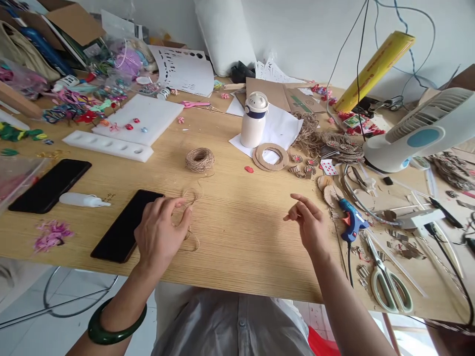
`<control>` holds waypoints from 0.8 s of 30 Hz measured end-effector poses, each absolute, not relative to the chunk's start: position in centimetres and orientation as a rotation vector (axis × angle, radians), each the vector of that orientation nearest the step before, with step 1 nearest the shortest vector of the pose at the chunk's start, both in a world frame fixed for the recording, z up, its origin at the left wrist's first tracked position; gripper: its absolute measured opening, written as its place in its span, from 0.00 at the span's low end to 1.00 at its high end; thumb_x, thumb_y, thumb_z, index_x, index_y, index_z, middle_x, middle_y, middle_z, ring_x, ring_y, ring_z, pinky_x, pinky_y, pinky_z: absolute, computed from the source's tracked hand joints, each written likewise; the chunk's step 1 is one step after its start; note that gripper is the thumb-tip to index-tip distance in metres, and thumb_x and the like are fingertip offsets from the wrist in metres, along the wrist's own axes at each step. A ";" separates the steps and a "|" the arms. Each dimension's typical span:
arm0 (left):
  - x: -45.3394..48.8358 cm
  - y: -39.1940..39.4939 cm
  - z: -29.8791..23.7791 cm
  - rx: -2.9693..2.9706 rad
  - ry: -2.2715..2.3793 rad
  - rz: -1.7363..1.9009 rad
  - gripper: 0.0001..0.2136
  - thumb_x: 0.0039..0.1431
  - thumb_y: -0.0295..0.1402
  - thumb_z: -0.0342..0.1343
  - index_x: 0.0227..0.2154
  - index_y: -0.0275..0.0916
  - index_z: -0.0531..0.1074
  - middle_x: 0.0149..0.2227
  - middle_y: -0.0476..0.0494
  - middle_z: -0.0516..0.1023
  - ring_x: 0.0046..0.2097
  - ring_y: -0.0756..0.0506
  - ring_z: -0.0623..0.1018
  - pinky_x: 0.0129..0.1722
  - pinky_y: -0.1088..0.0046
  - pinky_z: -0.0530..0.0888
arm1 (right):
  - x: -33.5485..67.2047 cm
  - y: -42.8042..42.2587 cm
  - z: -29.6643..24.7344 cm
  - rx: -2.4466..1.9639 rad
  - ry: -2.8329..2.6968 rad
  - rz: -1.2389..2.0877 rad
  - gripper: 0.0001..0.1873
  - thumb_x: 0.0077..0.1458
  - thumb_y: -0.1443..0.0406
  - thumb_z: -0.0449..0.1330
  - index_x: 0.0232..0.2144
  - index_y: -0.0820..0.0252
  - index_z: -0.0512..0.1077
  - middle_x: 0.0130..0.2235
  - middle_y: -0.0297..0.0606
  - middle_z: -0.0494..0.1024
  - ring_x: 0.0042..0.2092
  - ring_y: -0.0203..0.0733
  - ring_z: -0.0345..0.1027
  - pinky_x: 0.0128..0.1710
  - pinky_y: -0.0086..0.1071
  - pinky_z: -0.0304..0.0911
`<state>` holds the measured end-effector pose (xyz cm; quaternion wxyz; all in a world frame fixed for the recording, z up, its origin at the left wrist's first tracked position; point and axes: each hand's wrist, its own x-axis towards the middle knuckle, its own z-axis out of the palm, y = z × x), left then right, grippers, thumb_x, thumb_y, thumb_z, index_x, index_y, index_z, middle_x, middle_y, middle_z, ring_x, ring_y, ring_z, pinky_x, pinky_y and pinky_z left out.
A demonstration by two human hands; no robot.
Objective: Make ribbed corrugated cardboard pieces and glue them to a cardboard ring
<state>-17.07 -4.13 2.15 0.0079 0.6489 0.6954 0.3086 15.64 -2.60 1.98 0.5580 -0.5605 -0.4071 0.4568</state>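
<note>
My left hand [161,230] hovers over or rests on the edge of a dark phone [120,225]. Its thumb and fingers are apart beside a loose tail of brown twine [193,240]; whether they touch it I cannot tell. A small wound coil of twine [199,160] lies beyond, towards the middle of the table. My right hand [308,220] is raised above the wood, index finger stretched out and the other fingers loosely bent, holding nothing visible. Nearest to it on the right are a blue glue gun [352,220] and round cardboard pieces [329,192].
Scissors [389,284] lie at the right front among scraps, below a white fan [419,131]. A white bottle [254,121] and a cardboard ring [270,156] stand towards the back. Leftward are white foam blocks [148,116], a glue bottle [81,200] and another phone [50,185].
</note>
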 end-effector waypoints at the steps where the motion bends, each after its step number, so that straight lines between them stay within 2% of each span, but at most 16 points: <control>1: -16.2 -4.1 2.5 2.029 2.057 1.075 0.08 0.62 0.38 0.57 0.41 0.44 0.77 0.39 0.42 0.78 0.40 0.40 0.76 0.40 0.64 0.71 | 14.9 -2.5 2.3 -1.223 -0.900 1.193 0.16 0.57 0.59 0.58 0.46 0.60 0.73 0.20 0.24 0.58 0.24 0.35 0.56 0.27 0.33 0.64; 3: -14.2 -4.1 3.4 1.963 1.685 1.212 0.06 0.63 0.36 0.56 0.39 0.44 0.77 0.38 0.46 0.79 0.37 0.45 0.77 0.41 0.68 0.73 | 13.6 -2.4 2.6 -1.074 -0.814 1.368 0.19 0.56 0.61 0.59 0.49 0.59 0.71 0.21 0.23 0.52 0.22 0.34 0.48 0.21 0.29 0.56; 5: -12.0 -4.2 4.1 1.857 1.413 1.174 0.06 0.64 0.33 0.56 0.40 0.43 0.77 0.37 0.47 0.81 0.37 0.47 0.79 0.37 0.72 0.75 | 12.5 -2.7 2.7 -0.971 -0.748 1.497 0.21 0.55 0.62 0.59 0.51 0.59 0.70 0.21 0.23 0.48 0.22 0.34 0.43 0.19 0.27 0.49; 8: -8.6 -4.5 4.7 1.898 1.196 1.169 0.08 0.65 0.29 0.55 0.43 0.42 0.78 0.40 0.46 0.81 0.40 0.48 0.79 0.41 0.73 0.76 | 11.6 -3.1 2.5 -0.857 -0.697 1.627 0.21 0.56 0.63 0.59 0.53 0.58 0.71 0.21 0.23 0.45 0.22 0.34 0.39 0.17 0.25 0.43; 11: -6.0 -4.5 4.7 1.934 1.065 1.229 0.11 0.66 0.27 0.54 0.46 0.43 0.78 0.42 0.44 0.81 0.44 0.48 0.79 0.44 0.73 0.76 | 11.2 -3.3 2.3 -0.774 -0.656 1.725 0.21 0.56 0.63 0.59 0.53 0.59 0.72 0.20 0.23 0.44 0.22 0.33 0.36 0.17 0.24 0.41; 16: -4.5 -4.1 3.8 1.978 0.997 1.267 0.13 0.65 0.24 0.53 0.49 0.42 0.77 0.42 0.43 0.78 0.44 0.49 0.80 0.43 0.75 0.77 | 10.8 -3.4 2.3 -0.731 -0.573 1.808 0.20 0.59 0.64 0.57 0.53 0.60 0.73 0.19 0.22 0.48 0.21 0.31 0.33 0.17 0.23 0.42; 18: -4.4 -4.0 3.2 2.052 1.018 1.236 0.15 0.65 0.24 0.53 0.51 0.42 0.76 0.43 0.42 0.77 0.45 0.48 0.79 0.43 0.75 0.77 | 10.6 -3.4 2.2 -0.759 -0.591 1.786 0.19 0.59 0.63 0.57 0.52 0.60 0.73 0.18 0.22 0.49 0.21 0.30 0.35 0.17 0.23 0.45; 21: -4.4 -3.6 2.5 2.186 1.056 1.164 0.18 0.65 0.23 0.51 0.53 0.43 0.75 0.46 0.41 0.76 0.47 0.47 0.79 0.45 0.73 0.77 | 10.8 -2.7 1.7 -0.935 -0.741 1.646 0.20 0.59 0.62 0.56 0.52 0.61 0.72 0.21 0.24 0.56 0.22 0.31 0.46 0.21 0.25 0.54; 24: -4.2 -2.8 1.8 2.151 1.073 1.132 0.15 0.65 0.22 0.51 0.48 0.42 0.78 0.45 0.42 0.78 0.48 0.47 0.78 0.47 0.72 0.76 | 12.0 -0.5 0.9 -1.367 -1.220 1.217 0.19 0.60 0.63 0.50 0.49 0.64 0.71 0.23 0.28 0.64 0.25 0.34 0.59 0.25 0.29 0.63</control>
